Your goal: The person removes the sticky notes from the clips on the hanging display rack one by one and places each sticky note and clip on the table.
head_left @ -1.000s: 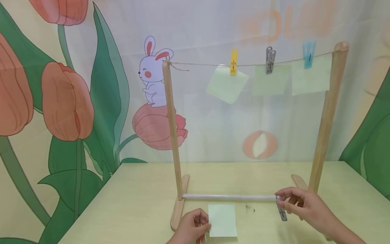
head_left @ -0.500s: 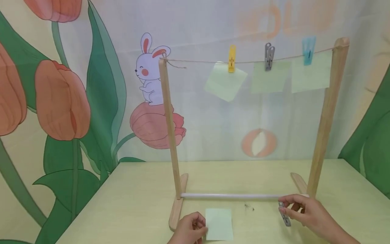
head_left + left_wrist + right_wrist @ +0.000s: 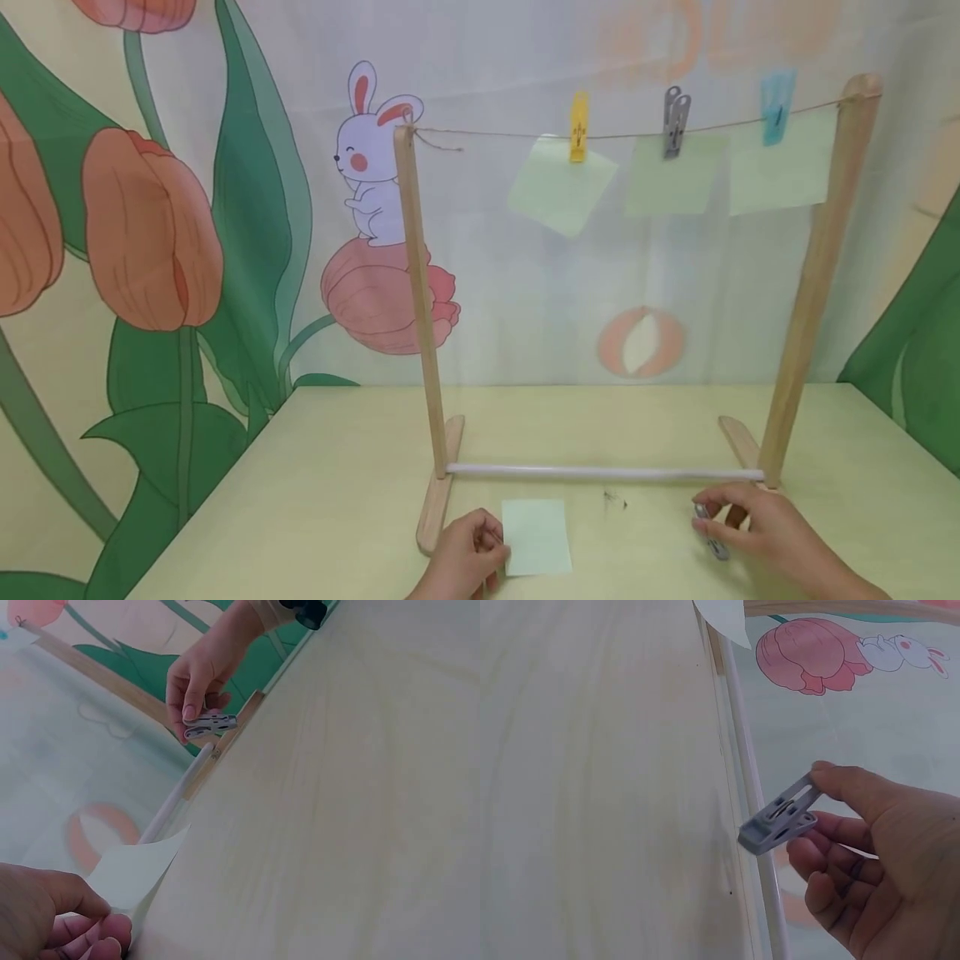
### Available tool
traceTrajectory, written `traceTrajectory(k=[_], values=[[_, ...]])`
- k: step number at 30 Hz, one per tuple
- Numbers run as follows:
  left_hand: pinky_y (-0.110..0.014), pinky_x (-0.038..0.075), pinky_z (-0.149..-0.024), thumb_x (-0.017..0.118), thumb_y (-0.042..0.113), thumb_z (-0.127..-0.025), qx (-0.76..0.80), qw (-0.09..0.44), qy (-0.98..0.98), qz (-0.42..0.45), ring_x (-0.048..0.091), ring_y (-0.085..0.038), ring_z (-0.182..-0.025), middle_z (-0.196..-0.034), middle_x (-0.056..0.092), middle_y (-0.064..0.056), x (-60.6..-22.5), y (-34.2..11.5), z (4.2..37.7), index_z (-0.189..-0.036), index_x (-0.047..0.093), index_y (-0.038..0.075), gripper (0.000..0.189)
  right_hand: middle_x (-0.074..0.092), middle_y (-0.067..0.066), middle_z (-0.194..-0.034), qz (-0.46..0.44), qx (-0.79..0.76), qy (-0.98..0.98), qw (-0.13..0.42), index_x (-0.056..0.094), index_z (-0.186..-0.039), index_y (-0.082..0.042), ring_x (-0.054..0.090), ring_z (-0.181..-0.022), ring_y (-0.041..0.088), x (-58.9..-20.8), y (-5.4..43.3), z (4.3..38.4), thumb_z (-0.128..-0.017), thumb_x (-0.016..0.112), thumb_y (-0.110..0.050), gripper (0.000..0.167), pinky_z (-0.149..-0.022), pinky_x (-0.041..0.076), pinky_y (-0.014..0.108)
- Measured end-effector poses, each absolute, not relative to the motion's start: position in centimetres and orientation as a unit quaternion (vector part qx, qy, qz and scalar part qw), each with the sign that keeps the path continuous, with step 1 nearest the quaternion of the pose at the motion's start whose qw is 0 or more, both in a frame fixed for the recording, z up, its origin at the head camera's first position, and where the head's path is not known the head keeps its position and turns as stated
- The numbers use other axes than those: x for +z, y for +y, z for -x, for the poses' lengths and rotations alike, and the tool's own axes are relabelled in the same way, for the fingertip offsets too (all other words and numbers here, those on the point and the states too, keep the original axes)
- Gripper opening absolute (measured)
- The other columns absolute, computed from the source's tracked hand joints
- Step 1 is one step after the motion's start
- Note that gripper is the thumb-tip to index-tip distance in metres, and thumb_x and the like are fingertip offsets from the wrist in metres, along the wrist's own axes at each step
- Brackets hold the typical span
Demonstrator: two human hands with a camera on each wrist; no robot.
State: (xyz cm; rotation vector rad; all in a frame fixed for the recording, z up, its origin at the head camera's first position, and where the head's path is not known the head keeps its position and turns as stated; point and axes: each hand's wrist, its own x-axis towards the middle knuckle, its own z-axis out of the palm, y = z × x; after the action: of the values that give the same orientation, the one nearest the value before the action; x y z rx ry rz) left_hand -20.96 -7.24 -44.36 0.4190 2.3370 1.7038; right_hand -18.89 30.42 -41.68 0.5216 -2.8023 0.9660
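My left hand (image 3: 467, 554) pinches the left edge of a pale green square of paper (image 3: 537, 537) low in front of the rack. The left wrist view shows that paper (image 3: 135, 874) bending up from the thumb and fingers. On the right, my right hand (image 3: 757, 529) holds a grey clothespin (image 3: 716, 543) by its handle end, between thumb and index finger. Its tip slants down and away from the fingers, closed, with nothing in it; the right wrist view shows this clothespin (image 3: 776, 817) close up. The two hands are well apart.
A wooden rack (image 3: 423, 333) with a white crossbar (image 3: 600, 472) stands on the table (image 3: 322, 492). From its string (image 3: 495, 133) hang three pale green papers, held by a yellow clothespin (image 3: 578, 127), a grey one (image 3: 675, 125) and a blue one (image 3: 777, 108). Behind is a printed curtain.
My right hand has come down and slightly right with the grey clothespin, away from the crossbar. My left hand still pinches the paper. The head view has shifted a little.
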Motion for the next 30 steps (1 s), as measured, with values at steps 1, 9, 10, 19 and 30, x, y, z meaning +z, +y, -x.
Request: traceTrajectory(k=[1, 9, 10, 19, 30], values=[[-0.015, 0.034, -0.037, 0.062, 0.0, -0.086, 0.58, 0.108, 0.795, -0.14, 0.044, -0.006, -0.042, -0.065, 0.054, 0.003, -44.3, -7.2, 21.0, -0.089, 0.056, 0.0, 0.007, 0.067, -0.006, -0.083, -0.176, 0.315, -0.93, 0.067, 0.07, -0.099, -0.004, 0.051, -0.064, -0.008, -41.8, 30.4, 19.0, -0.087, 0.07, -0.023, 0.022, -0.053, 0.046, 0.018], [-0.015, 0.034, -0.036, 0.063, -0.001, -0.086, 0.585, 0.106, 0.795, -0.121, 0.044, -0.007, -0.042, -0.067, 0.054, 0.001, -44.2, -7.2, 20.9, -0.092, 0.055, 0.001, 0.01, 0.068, -0.004, -0.087, -0.188, 0.273, -0.942, 0.049, 0.07, -0.097, -0.006, 0.048, -0.066, -0.009, -41.9, 30.4, 19.2, -0.088, 0.069, -0.026, 0.022, -0.055, 0.045, 0.017], [-0.015, 0.034, -0.036, 0.063, -0.001, -0.086, 0.584, 0.106, 0.796, -0.12, 0.044, -0.006, -0.042, -0.067, 0.054, 0.001, -44.3, -7.2, 20.9, -0.092, 0.055, 0.001, 0.011, 0.067, -0.004, -0.087, -0.184, 0.262, -0.946, 0.045, 0.07, -0.097, -0.007, 0.047, -0.066, -0.009, -41.9, 30.3, 19.2, -0.087, 0.069, -0.028, 0.023, -0.056, 0.045, 0.017], [-0.015, 0.036, -0.037, 0.065, -0.001, -0.085, 0.589, 0.102, 0.793, -0.116, 0.048, -0.006, -0.043, -0.07, 0.056, 0.0, -44.2, -7.3, 20.8, -0.098, 0.054, -0.001, 0.017, 0.061, -0.014, -0.081, -0.198, 0.199, -0.958, 0.061, 0.069, -0.095, -0.011, 0.045, -0.069, -0.009, -42.4, 30.3, 19.0, -0.083, 0.073, -0.034, 0.026, -0.058, 0.045, 0.02], [-0.015, 0.038, -0.036, 0.066, 0.0, -0.084, 0.591, 0.098, 0.794, -0.104, 0.05, -0.007, -0.044, -0.072, 0.058, -0.002, -44.3, -7.4, 20.7, -0.105, 0.055, -0.002, 0.024, 0.06, -0.015, -0.082, -0.194, 0.178, -0.964, 0.036, 0.068, -0.095, -0.013, 0.046, -0.071, -0.009, -43.0, 30.4, 19.1, -0.081, 0.074, -0.037, 0.029, -0.061, 0.046, 0.02]])
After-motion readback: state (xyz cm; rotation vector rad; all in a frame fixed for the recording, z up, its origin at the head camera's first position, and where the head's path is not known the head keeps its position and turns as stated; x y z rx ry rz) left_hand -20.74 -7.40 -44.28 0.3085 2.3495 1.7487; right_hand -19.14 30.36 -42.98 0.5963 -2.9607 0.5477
